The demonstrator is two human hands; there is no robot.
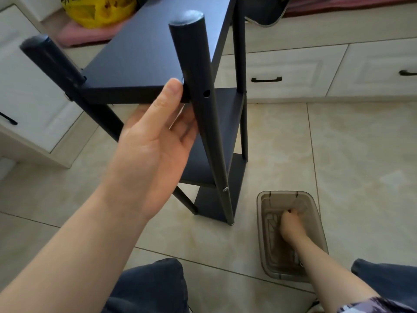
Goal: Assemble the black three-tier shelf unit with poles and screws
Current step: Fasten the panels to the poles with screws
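Where the shelf unit stood: on the tiled floor just in front of me, with its black top board nearest to the camera and the lower boards under it.
Left hand: I saw it holding the top board at the near corner. The thumb pressed on the front edge, and the fingers were curled under the board, beside the near pole.
Near pole: it showed an empty hole at the height of the top board. Lower down, a silver screw sat in it at the edge of a lower board.
Right hand: it was inside a brownish see-through box on the floor, to the right of the unit. The fingers were curled, but I could not tell if they pinched anything.
Behind: white drawers with black handles, and a yellow bag at the top left.
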